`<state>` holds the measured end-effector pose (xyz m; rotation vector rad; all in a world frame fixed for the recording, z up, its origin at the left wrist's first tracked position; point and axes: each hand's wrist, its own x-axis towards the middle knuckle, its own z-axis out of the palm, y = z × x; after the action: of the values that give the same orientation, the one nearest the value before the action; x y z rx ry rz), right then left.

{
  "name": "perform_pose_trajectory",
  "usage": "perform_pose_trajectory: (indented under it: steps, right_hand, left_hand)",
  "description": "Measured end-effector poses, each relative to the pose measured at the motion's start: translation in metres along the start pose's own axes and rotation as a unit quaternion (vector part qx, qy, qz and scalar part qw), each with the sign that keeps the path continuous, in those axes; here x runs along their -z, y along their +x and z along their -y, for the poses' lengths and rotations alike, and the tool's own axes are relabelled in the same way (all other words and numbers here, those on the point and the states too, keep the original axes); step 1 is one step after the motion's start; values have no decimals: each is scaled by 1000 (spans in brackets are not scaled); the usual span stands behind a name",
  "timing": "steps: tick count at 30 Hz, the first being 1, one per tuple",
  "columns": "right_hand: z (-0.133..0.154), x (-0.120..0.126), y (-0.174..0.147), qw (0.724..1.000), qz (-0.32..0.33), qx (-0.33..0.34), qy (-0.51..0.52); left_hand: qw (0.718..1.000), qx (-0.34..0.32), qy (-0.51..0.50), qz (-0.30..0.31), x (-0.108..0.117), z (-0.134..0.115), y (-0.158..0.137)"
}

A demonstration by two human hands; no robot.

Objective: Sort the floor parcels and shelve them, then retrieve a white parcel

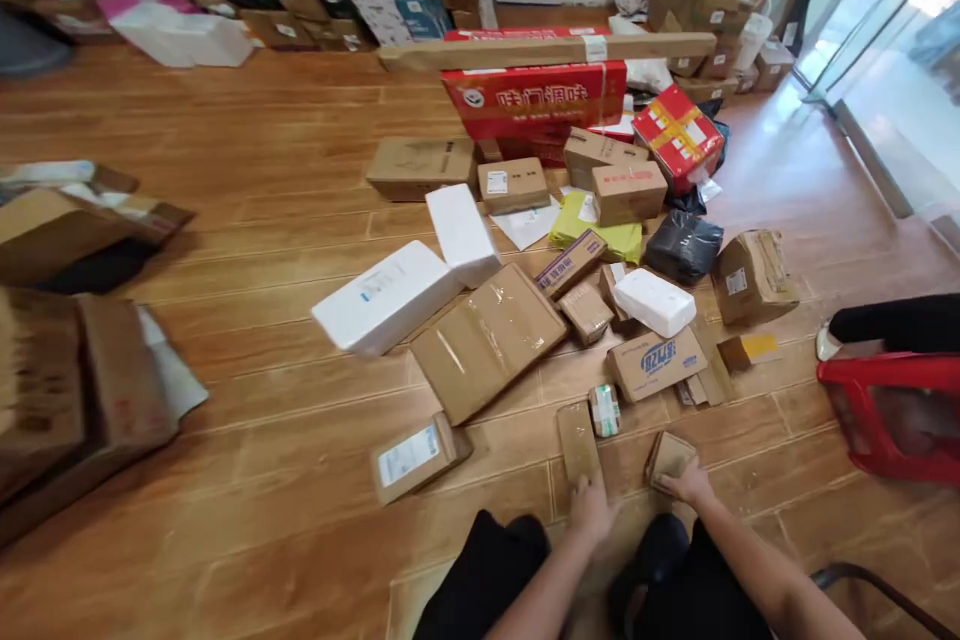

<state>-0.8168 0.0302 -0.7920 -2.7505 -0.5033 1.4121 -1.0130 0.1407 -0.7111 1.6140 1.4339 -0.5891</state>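
Observation:
My left hand point(592, 510) rests on the near end of a narrow brown cardboard parcel point(577, 438) lying on the wooden floor. My right hand point(688, 486) lies on a small square brown parcel point(669, 455) just to its right. Whether the fingers grip or only touch the parcels is blurred. Between and beyond the two parcels sits a small white-and-green packet point(604, 409). My knees in black trousers point(487, 570) show at the bottom edge.
Many parcels lie scattered ahead: white foam boxes point(386, 298), a large taped flat box point(487, 340), a black bag point(682, 245), a big red carton point(536, 95). A red stool point(892, 410) stands right. Stacked boxes point(52, 390) sit left. Glass doors point(892, 70) are far right.

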Motion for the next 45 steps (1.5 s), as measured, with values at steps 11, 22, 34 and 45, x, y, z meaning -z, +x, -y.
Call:
perform_pose_trajectory:
  steps: [11, 22, 34, 45]
  right_hand:
    - [-87, -127, 107, 968, -226, -27, 111]
    - [-114, -67, 105, 852, 1, 58, 521]
    - [-33, -65, 108, 787, 132, 126, 590]
    - [2, -55, 153, 929, -274, 221, 113]
  left_hand:
    - [965, 43, 45, -257, -86, -37, 198]
    - [978, -34, 58, -199, -71, 62, 159]
    - [968, -68, -25, -238, 25, 56, 195]
    - [979, -6, -145, -141, -73, -2, 204]
